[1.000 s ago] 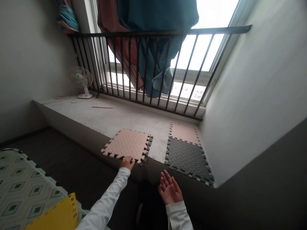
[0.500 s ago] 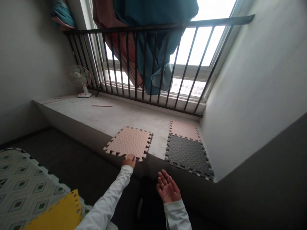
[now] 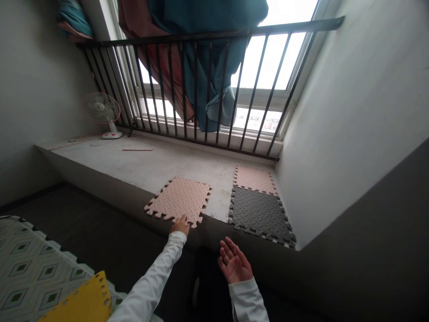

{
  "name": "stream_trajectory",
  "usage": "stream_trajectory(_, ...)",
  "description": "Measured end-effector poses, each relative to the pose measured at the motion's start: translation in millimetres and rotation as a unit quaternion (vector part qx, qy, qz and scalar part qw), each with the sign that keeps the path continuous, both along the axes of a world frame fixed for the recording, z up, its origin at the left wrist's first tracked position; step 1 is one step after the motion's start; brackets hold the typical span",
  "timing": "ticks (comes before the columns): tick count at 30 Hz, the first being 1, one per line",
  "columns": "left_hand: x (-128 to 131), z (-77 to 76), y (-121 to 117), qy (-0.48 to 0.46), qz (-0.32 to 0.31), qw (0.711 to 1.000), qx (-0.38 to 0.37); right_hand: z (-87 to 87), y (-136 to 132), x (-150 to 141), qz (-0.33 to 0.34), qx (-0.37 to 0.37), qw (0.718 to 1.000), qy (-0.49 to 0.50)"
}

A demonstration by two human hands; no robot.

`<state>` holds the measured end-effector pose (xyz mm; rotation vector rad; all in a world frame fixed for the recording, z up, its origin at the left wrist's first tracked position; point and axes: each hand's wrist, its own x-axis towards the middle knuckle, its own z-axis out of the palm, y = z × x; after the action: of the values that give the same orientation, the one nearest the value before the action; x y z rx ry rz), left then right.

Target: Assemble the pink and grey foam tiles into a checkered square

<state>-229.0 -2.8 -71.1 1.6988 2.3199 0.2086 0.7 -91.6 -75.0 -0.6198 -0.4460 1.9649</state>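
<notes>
Fingers (image 3: 182, 220) of left hand (image 3: 178, 227) touch pink mat (image 3: 181, 199) at its near edge, grip unclear | right hand (image 3: 235, 266) palm up, thumb and fingers apart | mat on pale ledge (image 3: 100, 157) below window railing (image 3: 301, 27), left of black mat (image 3: 259, 212) | less dark edging beneath than one second ago

One camera, worn on the head, looks from just before the ledge (image 3: 167, 163) and above it, facing forward and down across its top to the window (image 3: 271, 62) behind; the ledge's right end lies nearer than its left.
</notes>
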Motion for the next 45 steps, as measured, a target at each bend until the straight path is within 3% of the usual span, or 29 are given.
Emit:
stream_trajectory(4, 3.8, 9.0, 6.5, 0.000, 0.004, 0.998, -0.061, 0.1, -2.2, -1.7, -0.006, -0.003, 0.998, 0.065)
stream_trajectory(7, 2.6, 12.2, 9.8, 0.013, 0.002, 0.998, -0.063, 1.4, -4.2, -2.1, -0.010, -0.002, 0.995, 0.099)
stream_trajectory(16, -15.8, 7.3, 34.4, 0.037, 0.008, 0.998, -0.046, 0.2, -7.2, -1.8, -0.007, 0.014, 0.999, 0.035)
stream_trajectory(25, -78.5, 17.1, 98.5, 0.078, 0.044, 0.995, -0.036, -0.4, -11.5, -0.3, -0.026, -0.035, 0.999, 0.033)
stream_trajectory(27, -92.2, 12.5, 110.2, 0.080, 0.047, 0.995, -0.043, -2.6, -4.6, 4.3, -0.064, -0.048, 0.997, -0.001)
stream_trajectory(29, -100.2, 6.1, 118.5, 0.082, 0.044, 0.995, -0.042, -2.5, 12.4, 18.2, -0.131, -0.036, 0.986, -0.102)
stream_trajectory(31, -101.6, 0.2, 123.9, 0.089, 0.034, 0.995, -0.031, 2.0, 40.6, 44.6, -0.203, 0.010, 0.941, -0.272)
stream_trajectory(32, -100.2, -1.9, 125.9, 0.094, 0.029, 0.995, -0.027, 5.7, 57.8, 62.2, -0.232, 0.046, 0.897, -0.374)
stream_trajectory(33, -97.7, -3.1, 127.6, 0.099, 0.023, 0.995, -0.026, 9.9, 76.1, 81.8, -0.246, 0.078, 0.839, -0.479)
stream_trajectory(35, -90.4, -2.5, 130.5, 0.108, 0.015, 0.994, -0.030, 17.0, 112.3, 122.9, -0.201, 0.094, 0.700, -0.679)
stream_trajectory(37, -82.2, 1.3, 132.8, 0.114, 0.012, 0.992, -0.042, 18.8, 142.7, 159.4, -0.115, 0.053, 0.554, -0.823)
stream_trajectory(39, -75.2, 6.5, 134.5, 0.121, 0.008, 0.991, -0.062, 14.0, 163.7, 186.1, -0.006, -0.001, 0.448, -0.894)
stream_trajectory(41, -71.1, 10.7, 136.0, 0.127, 0.007, 0.988, -0.086, 5.5, 175.6, 201.7, 0.102, -0.020, 0.385, -0.917)
stream_trajectory(45, -71.9, 11.4, 138.9, 0.144, -0.005, 0.983, -0.111, -4.7, 184.3, 206.7, 0.225, -0.010, 0.320, -0.920)
